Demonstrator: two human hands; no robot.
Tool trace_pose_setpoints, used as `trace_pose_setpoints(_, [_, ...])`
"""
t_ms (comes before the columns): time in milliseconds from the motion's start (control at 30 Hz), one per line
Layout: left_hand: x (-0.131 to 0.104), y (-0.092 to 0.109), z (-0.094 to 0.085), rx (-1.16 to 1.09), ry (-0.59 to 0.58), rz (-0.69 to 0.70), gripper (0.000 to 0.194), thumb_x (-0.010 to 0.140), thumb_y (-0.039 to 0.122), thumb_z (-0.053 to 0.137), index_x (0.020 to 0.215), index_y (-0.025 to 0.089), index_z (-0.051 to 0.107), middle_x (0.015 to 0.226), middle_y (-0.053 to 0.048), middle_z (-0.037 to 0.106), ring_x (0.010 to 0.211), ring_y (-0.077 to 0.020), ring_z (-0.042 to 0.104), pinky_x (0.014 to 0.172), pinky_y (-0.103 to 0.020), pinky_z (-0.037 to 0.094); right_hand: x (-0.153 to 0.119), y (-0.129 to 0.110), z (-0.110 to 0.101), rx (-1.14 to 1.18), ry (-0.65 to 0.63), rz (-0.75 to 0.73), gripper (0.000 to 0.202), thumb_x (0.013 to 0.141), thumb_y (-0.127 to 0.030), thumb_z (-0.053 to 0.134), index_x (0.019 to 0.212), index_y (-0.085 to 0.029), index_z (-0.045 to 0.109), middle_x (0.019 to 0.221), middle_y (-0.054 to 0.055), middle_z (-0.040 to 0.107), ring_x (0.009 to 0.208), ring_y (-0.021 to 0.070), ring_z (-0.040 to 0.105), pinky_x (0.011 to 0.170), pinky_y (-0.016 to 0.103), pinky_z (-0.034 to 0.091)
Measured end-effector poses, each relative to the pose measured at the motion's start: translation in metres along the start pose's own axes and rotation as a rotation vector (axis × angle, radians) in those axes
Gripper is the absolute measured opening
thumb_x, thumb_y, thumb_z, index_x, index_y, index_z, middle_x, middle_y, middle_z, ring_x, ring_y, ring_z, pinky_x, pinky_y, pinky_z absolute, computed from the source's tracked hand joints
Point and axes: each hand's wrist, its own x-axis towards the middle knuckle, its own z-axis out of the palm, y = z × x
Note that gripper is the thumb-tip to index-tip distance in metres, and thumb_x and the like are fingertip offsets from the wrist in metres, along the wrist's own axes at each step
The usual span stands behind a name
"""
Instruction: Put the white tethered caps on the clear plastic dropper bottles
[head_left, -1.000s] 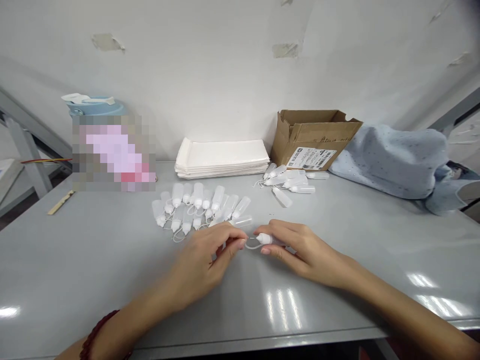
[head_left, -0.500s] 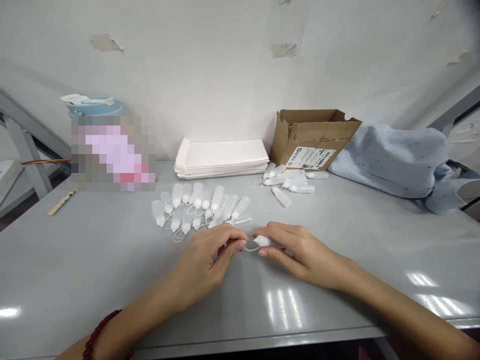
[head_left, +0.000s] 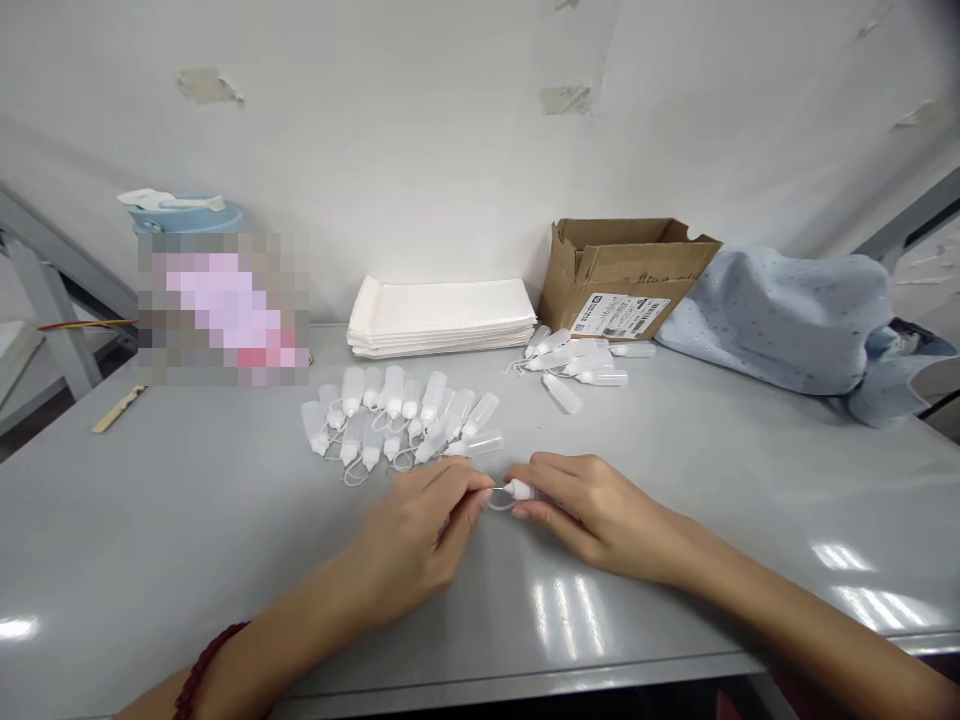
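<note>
My right hand (head_left: 592,505) is wrapped round a small translucent bottle (head_left: 521,490) with a white nozzle that points left. My left hand (head_left: 431,530) pinches its small cap, mostly hidden between thumb and forefinger, right in front of the nozzle; a thin metal tip shows between them. A thin white strap curves below, linking cap and bottle. Just beyond my left hand lies a group of several similar bottles (head_left: 394,390) with looped straps. A smaller group of bottles (head_left: 589,358) rests farther back, in front of the cardboard box.
A stack of white envelopes (head_left: 450,318) lies against the wall, beside an open cardboard box (head_left: 637,275). Light blue cloth (head_left: 780,320) is at the right. On the left stand a blue container (head_left: 187,215) and a blurred pink item (head_left: 225,300), with a wooden stick (head_left: 118,408) near them.
My left hand has shifted slightly down and right, and its back is motion-blurred. The bottle in my right hand sits a little lower, and the thin metal tip at the nozzle shows more clearly.
</note>
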Motion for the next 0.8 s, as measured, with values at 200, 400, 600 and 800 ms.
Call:
trace_pose_setpoints(200, [-0.0003,-0.0002,0.0009,0.033,-0.019,0.084,0.014,0.091,0.012,0.042,0.091,0.017,0.055,0.074,-0.001,0.056,0.067,-0.0119,0.052,0.062,-0.024,0.04,0.0008,-0.0037,0.0027,-0.003,-0.024,0.009,0.025,0.095,-0.028,0.037,0.098,-0.012,0.056,0.077,0.006,0.057,0.066,0.0155,0.052,0.06,0.026,0.04])
trace_pose_setpoints(400, [-0.001,-0.001,0.0046,0.034,-0.021,0.106,0.015,0.091,0.011,0.04,0.092,0.017,0.054,0.075,-0.001,0.056,0.067,-0.0123,0.051,0.062,-0.025,0.041,0.0009,-0.005,0.0055,-0.025,-0.028,-0.015,0.026,0.095,-0.026,0.037,0.105,-0.011,0.056,0.077,0.006,0.057,0.065,0.0157,0.052,0.059,0.026,0.04])
trace_pose_setpoints(600, [-0.0005,-0.0023,0.0038,0.044,-0.036,0.107,0.017,0.092,0.013,0.039,0.093,0.017,0.056,0.076,-0.002,0.058,0.069,-0.013,0.054,0.063,-0.025,0.042,0.0015,-0.0036,0.0035,-0.052,-0.015,-0.035,0.026,0.096,-0.027,0.036,0.102,-0.012,0.056,0.077,0.006,0.057,0.065,0.0151,0.052,0.059,0.026,0.04])
trace_pose_setpoints(800, [0.0004,-0.0025,-0.0019,0.032,-0.007,0.026,0.015,0.089,0.017,0.048,0.102,0.019,0.056,0.08,0.0,0.06,0.068,-0.0112,0.054,0.063,-0.023,0.043,0.0006,0.0005,-0.002,-0.073,0.019,-0.028,0.027,0.096,-0.03,0.037,0.103,-0.012,0.057,0.077,0.006,0.058,0.068,0.0151,0.054,0.061,0.026,0.04])
